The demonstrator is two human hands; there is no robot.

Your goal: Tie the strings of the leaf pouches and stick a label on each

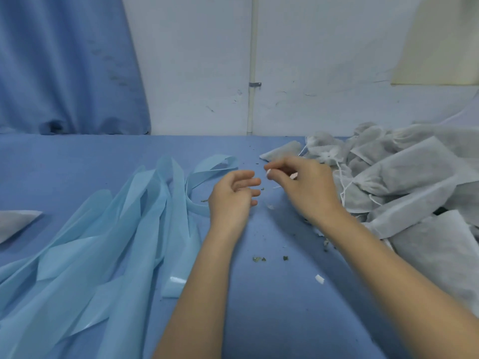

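Heaped grey-white drawstring pouches

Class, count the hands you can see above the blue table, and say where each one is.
2. The left hand hovers over the table's middle, fingers loosely curled, holding nothing. The right hand is beside it, near the pile of pouches, pinching a small white scrap.

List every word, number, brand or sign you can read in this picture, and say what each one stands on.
None can be read.
The white scrap pinched in the right hand: too small to show any print.
Pouches, blue strips and wall: no lettering shows.
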